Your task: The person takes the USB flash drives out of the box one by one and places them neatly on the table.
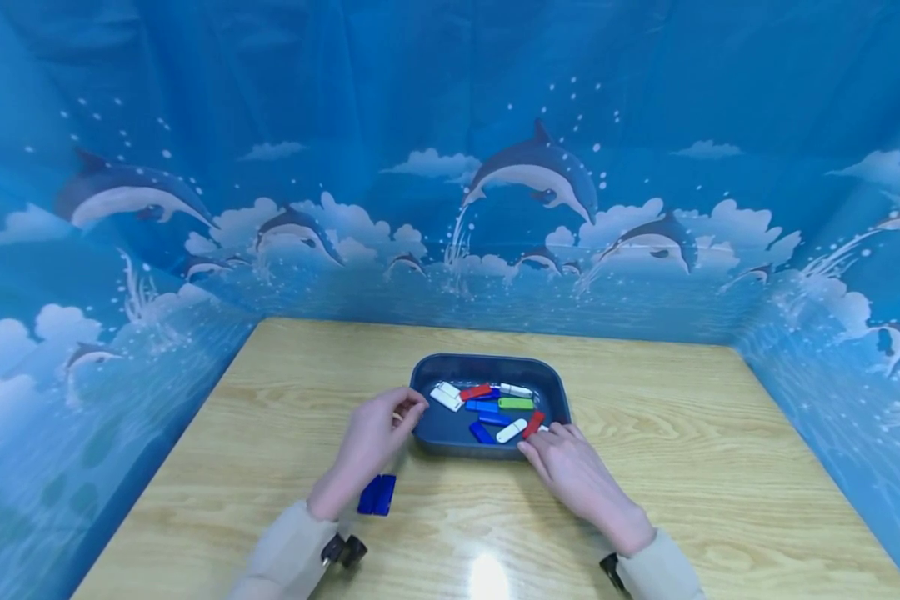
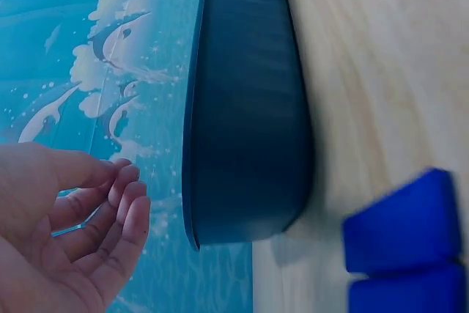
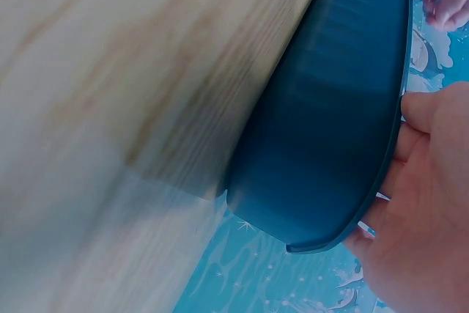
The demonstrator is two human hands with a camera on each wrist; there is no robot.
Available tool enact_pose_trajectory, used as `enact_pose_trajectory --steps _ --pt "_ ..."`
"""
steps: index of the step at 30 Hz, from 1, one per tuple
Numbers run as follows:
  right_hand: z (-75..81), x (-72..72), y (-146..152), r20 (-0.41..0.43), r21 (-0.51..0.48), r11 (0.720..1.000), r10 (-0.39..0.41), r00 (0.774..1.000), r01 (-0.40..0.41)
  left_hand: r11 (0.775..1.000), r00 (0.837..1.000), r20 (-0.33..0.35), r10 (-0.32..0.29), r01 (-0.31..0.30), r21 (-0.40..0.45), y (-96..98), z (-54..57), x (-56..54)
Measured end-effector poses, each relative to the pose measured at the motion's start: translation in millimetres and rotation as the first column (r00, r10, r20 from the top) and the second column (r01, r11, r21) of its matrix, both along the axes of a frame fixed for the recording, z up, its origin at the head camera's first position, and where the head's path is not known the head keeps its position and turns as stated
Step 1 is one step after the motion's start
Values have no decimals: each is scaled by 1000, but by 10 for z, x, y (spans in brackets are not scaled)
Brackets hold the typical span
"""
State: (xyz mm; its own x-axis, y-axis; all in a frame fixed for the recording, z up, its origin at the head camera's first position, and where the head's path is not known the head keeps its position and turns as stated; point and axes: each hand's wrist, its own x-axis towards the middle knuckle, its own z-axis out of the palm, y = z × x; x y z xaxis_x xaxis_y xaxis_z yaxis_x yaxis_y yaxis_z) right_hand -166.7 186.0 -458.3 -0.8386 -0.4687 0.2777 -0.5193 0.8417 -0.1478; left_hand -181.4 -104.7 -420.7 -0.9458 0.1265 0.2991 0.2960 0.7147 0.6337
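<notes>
A dark blue plastic bin (image 1: 487, 361) holds several small capped sticks that look like USB sticks: white (image 1: 447, 396), red (image 1: 534, 423), green (image 1: 516, 403) and blue (image 1: 482, 432). My left hand (image 1: 386, 425) is by the bin's left rim, its fingers loosely curled towards the thumb; the left wrist view shows nothing in it. Over the front right rim reaches my right hand (image 1: 570, 468), thumb against the edge and fingers inside beside a red and a white stick. The bin wall (image 3: 322, 108) hides its fingertips, so whether they pinch anything is unclear.
Two blue sticks (image 1: 377, 495) lie side by side on the wooden table (image 1: 667, 433), next to my left forearm. A blue curtain (image 1: 420, 75) printed with dolphins stands around the table's back and sides.
</notes>
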Motion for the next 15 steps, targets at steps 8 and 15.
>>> enact_pose_trajectory --steps 8,15 --pt "-5 8 4 -33 5 1000 11 999 -11 985 997 42 -72 78 -156 260 22 -308" --pt "5 13 -3 -23 3 1000 18 1000 -18 939 990 94 -101 126 -319 400 -46 -509"
